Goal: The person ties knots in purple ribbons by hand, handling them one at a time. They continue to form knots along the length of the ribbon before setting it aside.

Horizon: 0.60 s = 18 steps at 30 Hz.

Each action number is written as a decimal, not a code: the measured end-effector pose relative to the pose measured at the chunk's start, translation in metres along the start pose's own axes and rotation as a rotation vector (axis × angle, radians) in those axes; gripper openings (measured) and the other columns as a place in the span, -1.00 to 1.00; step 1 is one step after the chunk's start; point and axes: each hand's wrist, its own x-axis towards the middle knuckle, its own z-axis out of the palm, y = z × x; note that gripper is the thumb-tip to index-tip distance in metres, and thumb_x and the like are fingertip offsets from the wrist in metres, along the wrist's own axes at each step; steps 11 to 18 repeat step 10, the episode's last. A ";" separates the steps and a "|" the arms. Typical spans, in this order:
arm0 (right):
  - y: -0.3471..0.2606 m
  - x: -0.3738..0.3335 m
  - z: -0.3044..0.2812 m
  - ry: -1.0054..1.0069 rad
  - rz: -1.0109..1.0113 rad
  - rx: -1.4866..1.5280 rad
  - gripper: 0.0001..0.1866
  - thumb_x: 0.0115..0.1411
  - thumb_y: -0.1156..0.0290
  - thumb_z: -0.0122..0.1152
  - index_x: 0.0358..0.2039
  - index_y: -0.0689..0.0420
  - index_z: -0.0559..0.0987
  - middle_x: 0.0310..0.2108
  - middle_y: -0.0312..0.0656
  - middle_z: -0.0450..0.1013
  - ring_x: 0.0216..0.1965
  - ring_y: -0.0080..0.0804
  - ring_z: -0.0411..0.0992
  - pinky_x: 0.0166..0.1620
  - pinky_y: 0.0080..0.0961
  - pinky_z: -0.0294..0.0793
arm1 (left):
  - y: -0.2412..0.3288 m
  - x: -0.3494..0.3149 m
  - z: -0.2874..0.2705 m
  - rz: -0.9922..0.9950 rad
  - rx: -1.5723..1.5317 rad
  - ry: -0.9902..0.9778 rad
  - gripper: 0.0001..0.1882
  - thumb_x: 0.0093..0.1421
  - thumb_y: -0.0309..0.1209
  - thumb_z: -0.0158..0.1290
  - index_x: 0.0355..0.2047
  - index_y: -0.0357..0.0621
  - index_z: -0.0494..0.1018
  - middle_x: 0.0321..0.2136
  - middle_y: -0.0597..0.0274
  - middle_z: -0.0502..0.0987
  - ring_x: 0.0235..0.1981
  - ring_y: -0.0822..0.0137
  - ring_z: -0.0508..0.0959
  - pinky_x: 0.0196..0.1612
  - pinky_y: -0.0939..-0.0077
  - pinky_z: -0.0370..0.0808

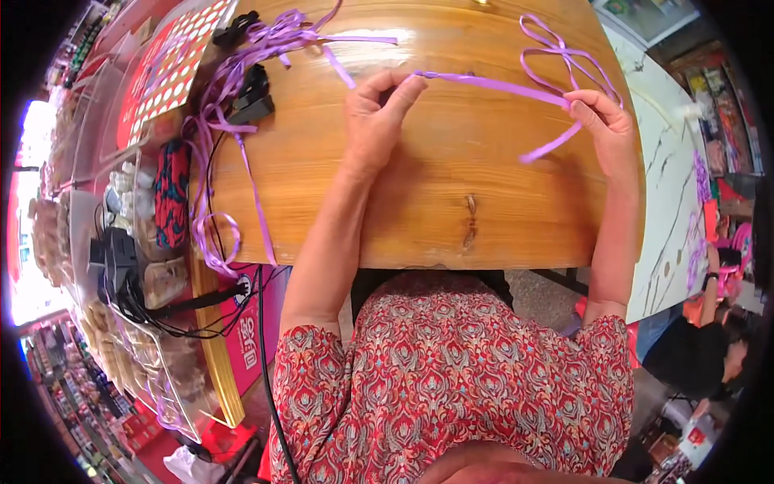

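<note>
A purple ribbon (500,86) runs between my two hands above the wooden table (419,194). My left hand (379,113) pinches its left end, where the strip looks knotted or braided close to the fingertips. A short purple tail sticks out beyond that hand's far side. My right hand (603,125) pinches the ribbon farther along, near the table's right edge. Past the right fingers, one loose end hangs toward me, and more ribbon lies in loops on the far right of the table.
At the table's far left lies a heap of purple ribbons (278,36), with black clips (251,101) among them. Clear bins and a black device with cables (119,262) stand left of the table. A white marbled table (665,177) adjoins on the right; another person (693,347) sits beyond it.
</note>
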 end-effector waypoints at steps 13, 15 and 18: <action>0.003 -0.017 -0.002 -0.048 0.019 -0.128 -0.87 0.13 0.52 0.13 -0.28 0.15 0.58 -0.32 -0.33 0.47 -0.26 -0.59 0.38 -0.12 -0.69 0.30 | -0.012 0.016 -0.015 0.396 0.737 0.379 -0.80 0.14 -0.37 0.11 -0.28 -0.24 0.49 -0.28 0.26 0.45 -0.30 0.42 0.39 -0.25 0.54 0.28; 0.003 -0.017 -0.002 -0.048 0.019 -0.128 -0.87 0.13 0.52 0.13 -0.28 0.15 0.58 -0.32 -0.33 0.47 -0.26 -0.59 0.38 -0.12 -0.69 0.30 | -0.012 0.016 -0.015 0.396 0.737 0.379 -0.80 0.14 -0.37 0.11 -0.28 -0.24 0.49 -0.28 0.26 0.45 -0.30 0.42 0.39 -0.25 0.54 0.28; 0.003 -0.017 -0.002 -0.048 0.019 -0.128 -0.87 0.13 0.52 0.13 -0.28 0.15 0.58 -0.32 -0.33 0.47 -0.26 -0.59 0.38 -0.12 -0.69 0.30 | -0.012 0.016 -0.015 0.396 0.737 0.379 -0.80 0.14 -0.37 0.11 -0.28 -0.24 0.49 -0.28 0.26 0.45 -0.30 0.42 0.39 -0.25 0.54 0.28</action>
